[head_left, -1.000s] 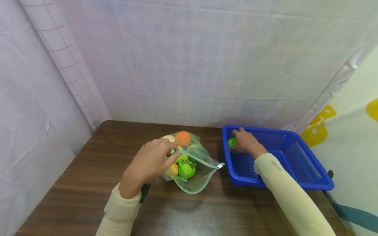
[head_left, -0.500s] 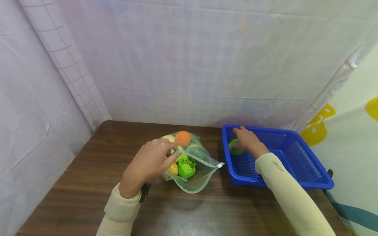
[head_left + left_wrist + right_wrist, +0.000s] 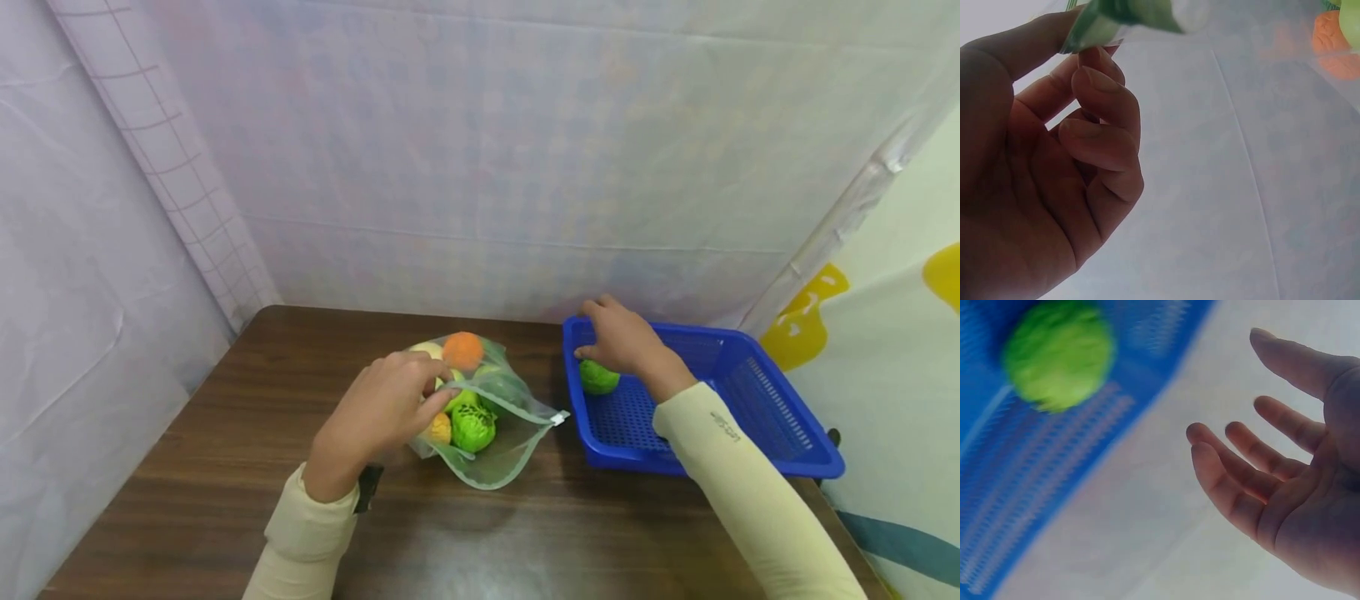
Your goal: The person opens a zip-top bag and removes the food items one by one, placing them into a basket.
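My left hand (image 3: pixel 382 408) pinches the green-edged rim of a clear zip bag (image 3: pixel 510 467) between thumb and fingertips. The left wrist view shows that hand (image 3: pixel 1054 144) with its other fingers curled below the rim. Inside the bag lie an orange ball-shaped fruit (image 3: pixel 462 352), a green leafy round vegetable (image 3: pixel 473 427) and a small yellow piece (image 3: pixel 439 429). A green cabbage (image 3: pixel 600 379) lies at the left end of the blue basket (image 3: pixel 577 408). Above it, my right hand (image 3: pixel 622 337) is apart from the cabbage, fingers spread and holding nothing, as the right wrist view confirms.
The bag and basket stand on a brown wooden table (image 3: pixel 202 467), the basket to the bag's right. A pale cloth wall (image 3: pixel 480 167) rises behind the table's back edge, with another at the left.
My right hand had its fingers around the cabbage; it has let go and risen toward the basket's back left corner. The cabbage now lies on the basket floor. The left hand stays put.
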Action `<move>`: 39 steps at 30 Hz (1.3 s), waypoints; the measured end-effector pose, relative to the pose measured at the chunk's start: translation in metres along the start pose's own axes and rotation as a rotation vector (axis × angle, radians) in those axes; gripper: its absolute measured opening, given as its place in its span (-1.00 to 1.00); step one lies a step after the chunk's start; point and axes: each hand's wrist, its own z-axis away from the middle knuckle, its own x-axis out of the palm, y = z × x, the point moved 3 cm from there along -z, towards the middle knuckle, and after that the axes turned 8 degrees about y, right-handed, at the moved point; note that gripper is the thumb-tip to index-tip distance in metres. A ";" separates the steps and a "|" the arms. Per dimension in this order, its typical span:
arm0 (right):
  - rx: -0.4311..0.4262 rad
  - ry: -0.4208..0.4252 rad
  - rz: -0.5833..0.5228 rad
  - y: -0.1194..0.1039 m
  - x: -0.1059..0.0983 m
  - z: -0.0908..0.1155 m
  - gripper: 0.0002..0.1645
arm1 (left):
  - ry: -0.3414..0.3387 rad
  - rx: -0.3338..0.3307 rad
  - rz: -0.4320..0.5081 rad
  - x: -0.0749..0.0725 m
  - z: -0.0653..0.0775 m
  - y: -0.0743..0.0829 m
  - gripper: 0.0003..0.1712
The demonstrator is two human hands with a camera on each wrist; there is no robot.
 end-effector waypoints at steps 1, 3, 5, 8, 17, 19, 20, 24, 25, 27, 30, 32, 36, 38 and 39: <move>-0.018 0.007 -0.001 -0.009 -0.006 0.001 -0.26 | 0.003 0.002 0.000 0.000 0.000 0.000 -0.89; -0.050 0.028 -0.006 -0.028 -0.017 0.005 -0.29 | 0.009 0.002 0.001 0.000 0.000 -0.001 -0.89; -0.083 0.056 -0.009 -0.048 -0.030 0.011 -0.31 | 0.015 0.002 -0.001 0.000 0.000 -0.001 -0.89; -0.147 0.115 -0.014 -0.079 -0.046 0.024 -0.34 | 0.020 0.003 -0.002 0.000 0.000 -0.001 -0.87; -0.352 0.358 -0.098 -0.144 -0.073 0.075 -0.47 | 0.031 0.018 0.009 0.003 0.001 -0.001 -0.84; -0.386 0.397 -0.124 -0.153 -0.074 0.083 -0.50 | 0.051 0.026 0.007 0.003 0.000 -0.001 -0.85; -0.399 0.410 -0.141 -0.158 -0.073 0.087 -0.52 | 0.062 0.030 0.006 0.002 0.000 -0.001 -0.86; -0.441 0.427 -0.171 -0.173 -0.061 0.098 -0.61 | 0.095 0.042 0.000 0.002 -0.001 -0.002 -0.86; -0.446 0.416 -0.173 -0.176 -0.055 0.100 -0.63 | 0.098 0.044 -0.002 0.002 -0.001 -0.002 -0.86; -0.453 0.371 -0.158 -0.182 -0.043 0.100 -0.67 | 0.101 0.044 -0.004 0.003 -0.001 -0.002 -0.86; -0.447 0.261 -0.127 -0.189 -0.022 0.098 -0.75 | 0.104 0.040 -0.008 0.003 -0.001 -0.002 -0.86; -0.435 0.179 -0.099 -0.193 -0.008 0.097 -0.81 | 0.104 0.037 -0.010 0.003 -0.001 -0.002 -0.86; -0.399 0.100 -0.060 -0.197 0.016 0.095 -0.82 | 0.101 0.039 -0.012 0.003 -0.001 -0.001 -0.85; -0.394 0.127 -0.034 -0.197 0.025 0.093 -0.80 | 0.104 0.045 -0.010 0.003 -0.002 0.000 -0.85; -0.389 0.147 -0.018 -0.196 0.029 0.092 -0.78 | 0.109 0.050 -0.009 0.003 -0.003 0.000 -0.85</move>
